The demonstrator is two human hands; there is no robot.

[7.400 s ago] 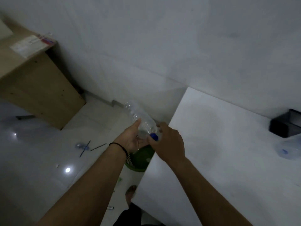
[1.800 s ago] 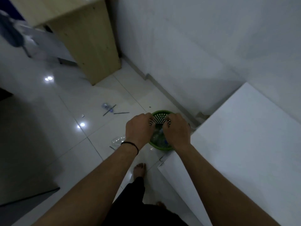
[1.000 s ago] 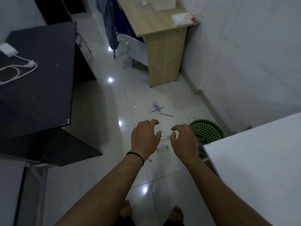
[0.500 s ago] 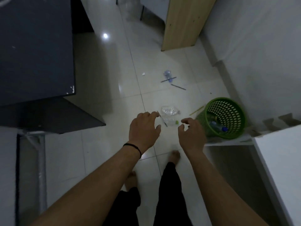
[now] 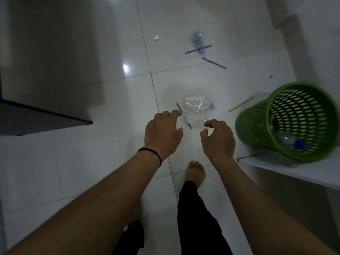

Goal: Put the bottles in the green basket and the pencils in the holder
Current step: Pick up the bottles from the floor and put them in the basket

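Note:
A crumpled clear bottle (image 5: 196, 107) lies on the white tiled floor, with a dark pencil (image 5: 184, 115) beside it. My left hand (image 5: 162, 133) and my right hand (image 5: 218, 138) hover just in front of them, both open and holding nothing. The green basket (image 5: 252, 124) stands at the right and holds a clear bottle with a blue cap (image 5: 288, 141). A yellow pencil (image 5: 241, 103) lies next to the basket. Farther off are a small bluish bottle (image 5: 197, 39) and two dark pencils (image 5: 197, 49) (image 5: 214, 63). No holder is in view.
A dark desk corner (image 5: 46, 116) juts in at the left. A white table edge (image 5: 294, 170) runs below the basket at the right. My bare foot (image 5: 196, 173) stands on the tiles under my hands. A small white scrap (image 5: 156, 38) lies far off.
The view has tilted down and come closer to the floor. The bottle and pencil now lie right at my fingertips. Both hands stay open.

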